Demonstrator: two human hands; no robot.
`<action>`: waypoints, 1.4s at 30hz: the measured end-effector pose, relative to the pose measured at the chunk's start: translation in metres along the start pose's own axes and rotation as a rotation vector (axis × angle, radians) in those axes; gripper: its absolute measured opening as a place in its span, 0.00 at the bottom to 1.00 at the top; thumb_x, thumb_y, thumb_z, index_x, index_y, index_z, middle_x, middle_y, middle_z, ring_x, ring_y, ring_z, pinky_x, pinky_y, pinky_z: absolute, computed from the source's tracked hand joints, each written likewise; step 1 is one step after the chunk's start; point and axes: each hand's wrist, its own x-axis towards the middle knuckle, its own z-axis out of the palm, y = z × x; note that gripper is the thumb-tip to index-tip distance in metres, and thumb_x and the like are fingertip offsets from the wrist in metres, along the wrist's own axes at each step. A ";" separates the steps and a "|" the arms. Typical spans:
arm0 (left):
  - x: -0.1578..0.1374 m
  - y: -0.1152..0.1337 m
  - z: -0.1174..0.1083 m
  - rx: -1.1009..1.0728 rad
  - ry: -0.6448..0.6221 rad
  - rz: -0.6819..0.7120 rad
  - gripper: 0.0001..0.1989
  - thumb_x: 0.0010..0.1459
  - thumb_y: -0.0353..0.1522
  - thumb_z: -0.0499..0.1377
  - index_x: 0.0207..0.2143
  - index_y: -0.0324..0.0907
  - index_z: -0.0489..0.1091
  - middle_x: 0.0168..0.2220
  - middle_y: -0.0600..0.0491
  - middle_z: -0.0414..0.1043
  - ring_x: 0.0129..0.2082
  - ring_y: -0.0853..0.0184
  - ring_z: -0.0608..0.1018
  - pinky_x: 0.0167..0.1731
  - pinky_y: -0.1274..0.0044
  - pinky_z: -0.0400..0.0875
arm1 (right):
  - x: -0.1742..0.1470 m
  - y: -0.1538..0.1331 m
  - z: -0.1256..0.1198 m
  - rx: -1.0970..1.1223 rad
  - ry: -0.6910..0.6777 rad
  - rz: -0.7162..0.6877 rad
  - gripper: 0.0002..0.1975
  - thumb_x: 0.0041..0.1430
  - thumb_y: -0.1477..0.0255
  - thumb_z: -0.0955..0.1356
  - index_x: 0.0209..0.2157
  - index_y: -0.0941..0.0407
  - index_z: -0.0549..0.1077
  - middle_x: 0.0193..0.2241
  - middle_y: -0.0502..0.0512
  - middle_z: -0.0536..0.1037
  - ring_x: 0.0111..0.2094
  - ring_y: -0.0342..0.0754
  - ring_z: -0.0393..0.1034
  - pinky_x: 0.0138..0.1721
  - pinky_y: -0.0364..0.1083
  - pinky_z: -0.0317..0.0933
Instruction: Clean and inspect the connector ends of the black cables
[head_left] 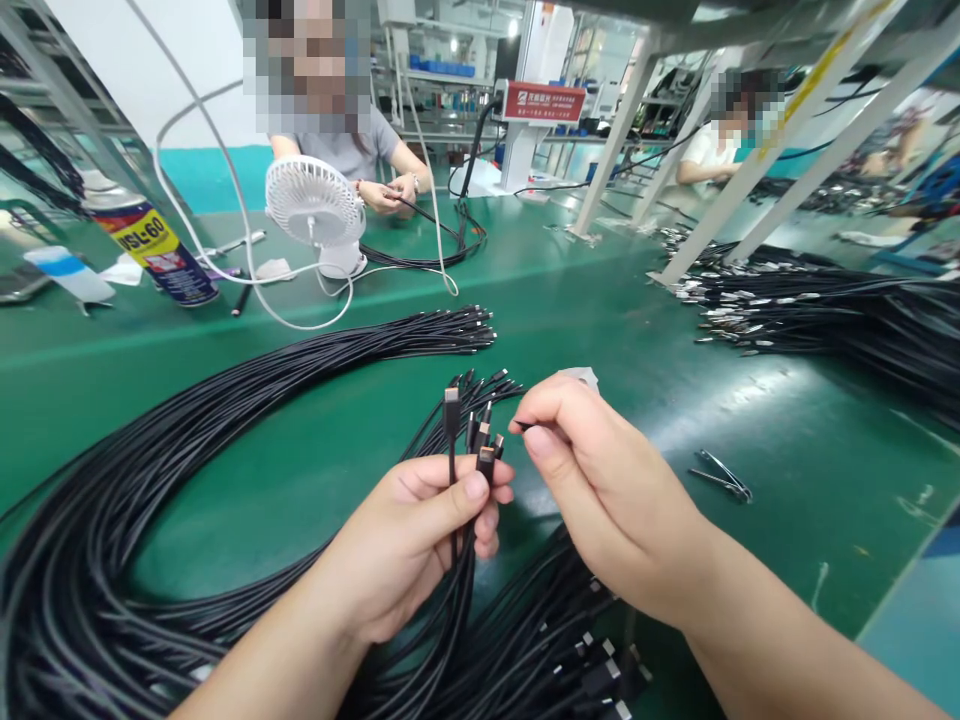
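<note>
At the middle of a glossy green counter (637, 370), the left hand (420, 530) holds a small group of slim black cables with metal-tipped black plugs (486, 462), plugs pointing up. Thumb presses the nearest plug; another plug stands taller, a little to the left of the rest. Right hand (615, 490) just beside them, thumb and forefinger pinched on a small dark piece (525, 427), mostly hidden; cannot tell what it is.

Left of the hands, a thick bundle of black cables (150, 450) bends in a broad curve, its small-plug ends lying beyond the left hand. Below the right hand, larger black plugs with flat silver metal ends (600, 660), on cables running under the left wrist. Right of the right hand, a slim silver metal tool (724, 478) lies alone on the counter.

Far right, a heap of black cables with pale metal ends (825, 310), near slanting white posts (697, 210). Far left, a tilted spray can in yellow, red and blue (154, 250); near it a white round desk fan (315, 200). Across the counter, a co-worker in a grey top (356, 155), both hands on a black cable.
</note>
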 end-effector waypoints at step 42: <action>-0.003 0.000 -0.001 0.098 -0.085 0.006 0.09 0.51 0.35 0.67 0.29 0.37 0.77 0.21 0.53 0.73 0.21 0.72 0.74 0.26 0.81 0.69 | 0.005 -0.001 -0.001 0.057 0.016 -0.078 0.08 0.61 0.81 0.64 0.28 0.57 0.70 0.25 0.50 0.70 0.29 0.43 0.65 0.30 0.42 0.61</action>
